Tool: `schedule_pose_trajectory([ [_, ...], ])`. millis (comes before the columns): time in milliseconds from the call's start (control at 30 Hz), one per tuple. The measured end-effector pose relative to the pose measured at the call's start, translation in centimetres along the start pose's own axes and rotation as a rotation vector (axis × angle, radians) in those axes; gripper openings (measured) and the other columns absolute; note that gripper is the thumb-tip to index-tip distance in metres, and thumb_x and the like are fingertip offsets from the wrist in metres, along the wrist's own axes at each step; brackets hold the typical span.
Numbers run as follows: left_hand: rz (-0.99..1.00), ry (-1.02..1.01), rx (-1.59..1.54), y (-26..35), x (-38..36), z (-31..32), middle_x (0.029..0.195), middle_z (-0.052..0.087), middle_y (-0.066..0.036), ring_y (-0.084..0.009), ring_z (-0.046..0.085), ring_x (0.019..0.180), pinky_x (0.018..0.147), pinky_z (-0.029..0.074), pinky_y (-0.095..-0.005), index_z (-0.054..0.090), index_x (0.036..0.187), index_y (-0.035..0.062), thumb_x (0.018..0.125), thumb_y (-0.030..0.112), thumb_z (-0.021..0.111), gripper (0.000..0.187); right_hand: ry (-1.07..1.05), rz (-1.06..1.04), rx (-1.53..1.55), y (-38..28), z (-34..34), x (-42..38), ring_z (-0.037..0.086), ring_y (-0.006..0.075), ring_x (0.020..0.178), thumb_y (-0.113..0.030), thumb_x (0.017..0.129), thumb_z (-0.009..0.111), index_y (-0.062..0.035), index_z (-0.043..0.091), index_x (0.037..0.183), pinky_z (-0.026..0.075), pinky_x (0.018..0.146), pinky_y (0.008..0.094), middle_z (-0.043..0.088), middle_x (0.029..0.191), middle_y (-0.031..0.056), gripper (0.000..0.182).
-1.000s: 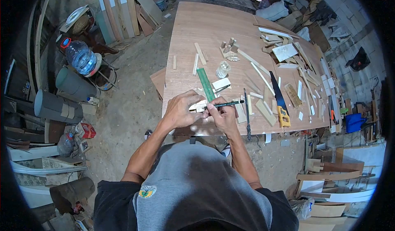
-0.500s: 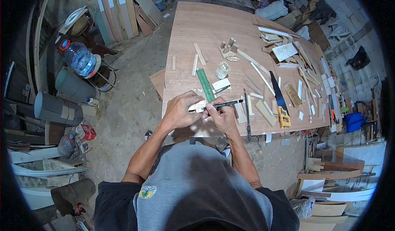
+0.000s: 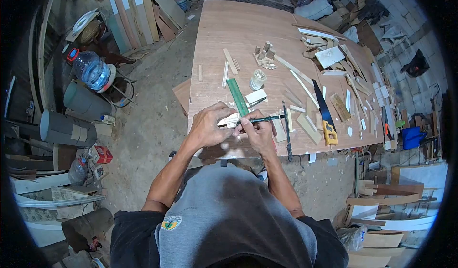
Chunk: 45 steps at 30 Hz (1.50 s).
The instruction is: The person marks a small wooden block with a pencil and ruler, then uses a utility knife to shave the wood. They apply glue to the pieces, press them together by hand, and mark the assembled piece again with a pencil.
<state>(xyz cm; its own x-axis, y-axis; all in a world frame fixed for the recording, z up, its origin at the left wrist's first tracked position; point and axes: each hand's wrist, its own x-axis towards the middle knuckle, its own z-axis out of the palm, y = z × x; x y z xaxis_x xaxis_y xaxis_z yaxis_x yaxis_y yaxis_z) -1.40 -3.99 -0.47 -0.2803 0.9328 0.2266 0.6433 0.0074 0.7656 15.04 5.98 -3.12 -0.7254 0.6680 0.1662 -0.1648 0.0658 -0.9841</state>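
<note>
My left hand (image 3: pixel 210 127) is closed around a small pale piece of wood (image 3: pixel 231 120) above the table's front edge. Between the thumb and fingers of my right hand (image 3: pixel 257 134) is a dark green pencil (image 3: pixel 268 118), its shaft pointing right and its other end at the wood. A green ruler (image 3: pixel 237 97) lies on the table just beyond both hands. Past it are a white block (image 3: pixel 256 97) and a clear jar (image 3: pixel 258 79). Fingers cover part of the wood.
A handsaw with a yellow handle (image 3: pixel 329 133) lies right on the wooden table (image 3: pixel 238 25), near a dark bar clamp (image 3: pixel 287 134). Offcuts (image 3: pixel 330 57) pile up at the far right. A small wooden assembly (image 3: pixel 265 53) stands mid-table. A water bottle (image 3: pixel 90 71) sits on a stool at left.
The pencil has turned slightly to lie more level in my right hand. Both hands stay in nearly the same place, and the view has shifted a little.
</note>
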Motion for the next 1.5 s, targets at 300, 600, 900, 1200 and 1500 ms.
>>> schedule_pose_trajectory([
  [300,-0.006,-0.024,-0.009,0.7,0.1,0.1,0.103,0.069,-0.010,-0.0329,0.069,0.093,0.077,0.054,-0.0419,0.073,0.111,0.0070,0.067,0.022,0.080,0.047,0.044,0.025,0.099,0.6,-0.4,-0.4,0.068,0.0201,0.069,-0.009,0.102,0.055,0.0018,0.050,0.099,0.059,0.065,0.0328,0.063,0.078,0.0127,0.012],
  [600,-0.011,0.078,-0.021,0.6,-0.1,0.6,0.101,0.070,-0.012,-0.0285,0.070,0.093,0.080,0.054,-0.0364,0.073,0.107,0.0019,0.067,0.015,0.084,0.043,0.165,-0.091,-0.055,1.2,0.2,-1.2,0.069,0.0188,0.073,-0.007,0.101,0.055,0.0030,0.051,0.100,0.060,0.069,0.0326,0.066,0.081,0.0139,0.011],
  [900,-0.006,0.047,0.002,0.5,-0.5,0.4,0.106,0.069,-0.011,-0.0334,0.069,0.094,0.079,0.055,-0.0420,0.072,0.112,0.0060,0.066,0.017,0.078,0.047,0.159,-0.101,-0.094,1.7,0.4,-1.2,0.068,0.0134,0.072,-0.007,0.100,0.058,0.0031,0.055,0.100,0.055,0.065,0.0262,0.069,0.080,0.0098,0.011],
  [1200,-0.018,0.034,-0.027,0.7,-0.7,0.5,0.109,0.068,-0.011,-0.0333,0.068,0.096,0.080,0.054,-0.0410,0.072,0.112,0.0059,0.067,0.018,0.080,0.047,0.210,-0.056,-0.026,0.5,0.8,-1.4,0.068,0.0127,0.072,-0.005,0.099,0.058,0.0030,0.055,0.098,0.058,0.065,0.0263,0.067,0.079,0.0100,0.009],
  [1500,-0.005,0.044,-0.050,-0.1,-0.6,0.8,0.108,0.068,-0.013,-0.0339,0.068,0.098,0.082,0.054,-0.0397,0.070,0.112,0.0021,0.068,0.017,0.082,0.048,0.197,-0.111,0.026,0.8,0.5,-1.7,0.068,0.0171,0.072,-0.007,0.101,0.056,0.0029,0.053,0.102,0.058,0.064,0.0292,0.065,0.081,0.0112,0.010],
])
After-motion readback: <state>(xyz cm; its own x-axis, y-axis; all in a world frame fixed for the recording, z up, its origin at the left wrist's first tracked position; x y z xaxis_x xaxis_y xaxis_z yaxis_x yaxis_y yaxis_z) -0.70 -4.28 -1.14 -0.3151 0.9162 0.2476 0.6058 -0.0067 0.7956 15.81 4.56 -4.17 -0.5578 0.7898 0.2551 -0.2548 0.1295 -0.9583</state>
